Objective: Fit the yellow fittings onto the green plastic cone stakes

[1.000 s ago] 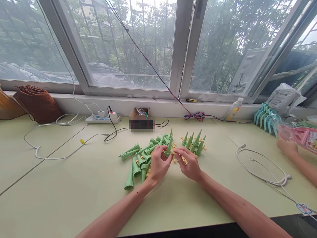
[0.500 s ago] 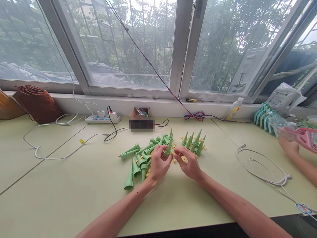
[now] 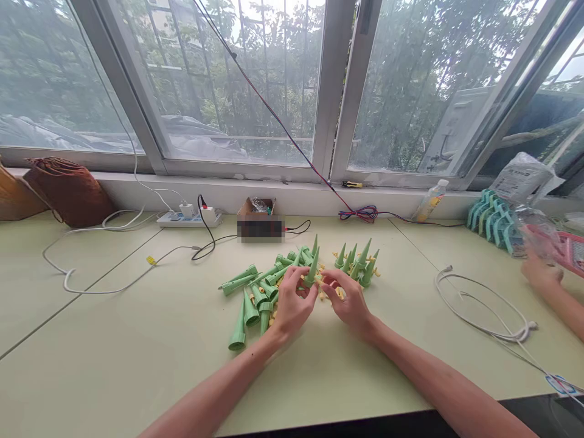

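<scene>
My left hand (image 3: 294,298) is closed around the base of a green plant watering spike (image 3: 312,267), its point upward. At the side of that base, my right hand (image 3: 349,298) pinches a small yellow valve (image 3: 319,280), which appears to touch the spike. To the left lies a pile of loose green spikes (image 3: 250,307), some on their sides, with yellow pieces among them. Behind my right hand stands a group of upright spikes (image 3: 362,258) with yellow valves sticking out. More small yellow valves (image 3: 323,296) lie between my hands, partly covered by my fingers.
A power strip (image 3: 189,220), a small cardboard box (image 3: 256,207) and a bottle (image 3: 430,199) line the windowsill side. A white cable (image 3: 483,304) lies coiled at right. Another person's hand (image 3: 542,271) is near a pink basket (image 3: 570,252) and teal hangers (image 3: 490,219).
My hands stay nearly in place, the spike shifting very slightly. At the far right, the other person's hand and the clear plastic bag have moved a little to the right.
</scene>
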Demonstrator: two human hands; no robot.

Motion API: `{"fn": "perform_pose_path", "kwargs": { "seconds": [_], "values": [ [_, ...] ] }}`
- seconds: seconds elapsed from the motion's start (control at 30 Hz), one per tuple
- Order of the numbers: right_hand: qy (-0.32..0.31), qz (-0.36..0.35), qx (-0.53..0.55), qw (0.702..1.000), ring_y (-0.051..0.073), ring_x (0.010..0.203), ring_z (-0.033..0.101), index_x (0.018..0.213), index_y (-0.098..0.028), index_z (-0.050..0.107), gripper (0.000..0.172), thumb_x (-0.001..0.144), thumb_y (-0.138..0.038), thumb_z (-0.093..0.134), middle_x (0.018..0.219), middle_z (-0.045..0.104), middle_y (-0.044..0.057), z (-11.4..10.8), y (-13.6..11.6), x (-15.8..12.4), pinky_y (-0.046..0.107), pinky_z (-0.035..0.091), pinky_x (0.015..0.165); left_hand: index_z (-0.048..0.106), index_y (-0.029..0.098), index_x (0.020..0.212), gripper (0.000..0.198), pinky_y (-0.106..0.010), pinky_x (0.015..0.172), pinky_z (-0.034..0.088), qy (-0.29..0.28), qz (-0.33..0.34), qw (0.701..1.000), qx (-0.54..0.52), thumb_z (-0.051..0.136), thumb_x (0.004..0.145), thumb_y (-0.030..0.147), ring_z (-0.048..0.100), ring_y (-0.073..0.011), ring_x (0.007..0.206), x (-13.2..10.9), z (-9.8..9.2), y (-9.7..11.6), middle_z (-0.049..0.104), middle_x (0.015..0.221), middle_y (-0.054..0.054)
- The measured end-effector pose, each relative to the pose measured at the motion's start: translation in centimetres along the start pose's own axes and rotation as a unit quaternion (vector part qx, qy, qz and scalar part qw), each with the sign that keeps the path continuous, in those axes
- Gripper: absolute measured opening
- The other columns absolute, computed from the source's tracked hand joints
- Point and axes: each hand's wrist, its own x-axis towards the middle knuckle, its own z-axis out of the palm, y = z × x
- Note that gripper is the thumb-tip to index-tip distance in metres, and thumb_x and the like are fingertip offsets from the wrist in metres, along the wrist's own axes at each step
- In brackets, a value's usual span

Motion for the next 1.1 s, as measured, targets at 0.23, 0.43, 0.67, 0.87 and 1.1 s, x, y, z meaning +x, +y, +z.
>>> {"fn": "perform_pose_path", "kwargs": {
  "seconds": [0.23,0.43,0.67,0.87,1.1],
  "values": [
    [0.004,0.025,0.005,1.0,0.016,0.076,0.065,0.108,-0.019,0.063,0.014,0.097,-0.025,0.055,0.089,0.067,0.006,-0.03,-0.06,0.12,0.027,0.056,0.066,0.061,0.018,0.105,0.022,-0.022,0.053,0.052,-0.012,-0.013,0.999,-0.028,0.06,0.083,0.021,0.059,-0.0111,0.07,-0.08,-0.02,0.3,0.051,0.098,-0.004],
    [0.008,0.043,0.0,0.999,0.017,0.076,0.066,0.105,-0.019,0.063,0.015,0.097,-0.028,0.054,0.088,0.068,0.005,-0.08,-0.02,0.09,0.028,0.057,0.066,0.059,0.019,0.107,0.024,-0.023,0.052,0.056,-0.019,-0.024,0.999,-0.045,0.061,0.084,0.022,0.06,-0.0112,0.07,-0.27,0.11,0.13,0.049,0.101,-0.004],
    [0.003,0.082,0.009,0.997,0.017,0.07,0.068,0.102,-0.019,0.062,0.017,0.097,-0.032,0.053,0.082,0.069,0.004,-0.06,-0.19,0.0,0.028,0.057,0.066,0.058,0.019,0.11,0.027,-0.023,0.046,0.059,-0.028,-0.028,0.996,-0.076,0.061,0.083,0.023,0.06,-0.012,0.072,-0.39,0.25,-0.12,0.046,0.102,-0.004],
    [-0.017,0.096,0.023,0.995,0.017,0.067,0.067,0.096,-0.018,0.061,0.018,0.096,-0.035,0.054,0.082,0.069,0.005,-0.1,-0.51,-0.02,0.027,0.055,0.062,0.06,0.02,0.11,0.028,-0.025,0.053,0.063,-0.015,-0.02,0.997,-0.072,0.06,0.082,0.021,0.058,-0.0154,0.084,-0.31,0.21,-0.27,0.047,0.104,-0.005],
    [-0.034,0.103,0.043,0.993,0.016,0.062,0.064,0.091,-0.018,0.06,0.02,0.097,-0.036,0.052,0.075,0.065,0.003,-0.08,-0.42,0.02,0.026,0.053,0.058,0.061,0.021,0.11,0.028,-0.025,0.057,0.064,-0.008,-0.009,0.998,-0.066,0.061,0.082,0.02,0.059,-0.0147,0.084,-0.22,0.22,-0.27,0.047,0.103,-0.005]
  ]
}}
